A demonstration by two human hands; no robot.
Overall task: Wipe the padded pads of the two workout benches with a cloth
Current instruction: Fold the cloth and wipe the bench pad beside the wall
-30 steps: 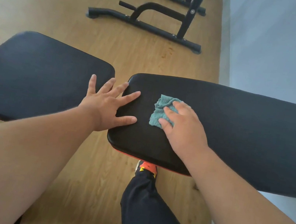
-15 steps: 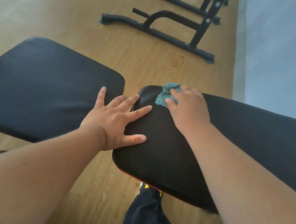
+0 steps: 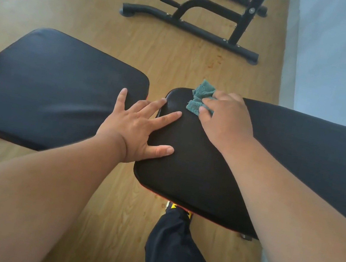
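Two hands point(image 3: 138, 130) point(image 3: 226, 119), two pads point(image 3: 55, 94) point(image 3: 194, 175), one cloth point(image 3: 199, 100)

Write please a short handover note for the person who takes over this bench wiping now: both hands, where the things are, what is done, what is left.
Left hand: open, fingers spread flat, spanning the gap between the two pads.
Right hand: presses the teal cloth on the far corner of the right pad; its grip on the cloth is not clear.
Left pad: beside it, across a narrow gap, cloth not on it.
Done: the pictures cannot show how much is already wiped.
Left: probably the rest of the right pad, then the left pad.
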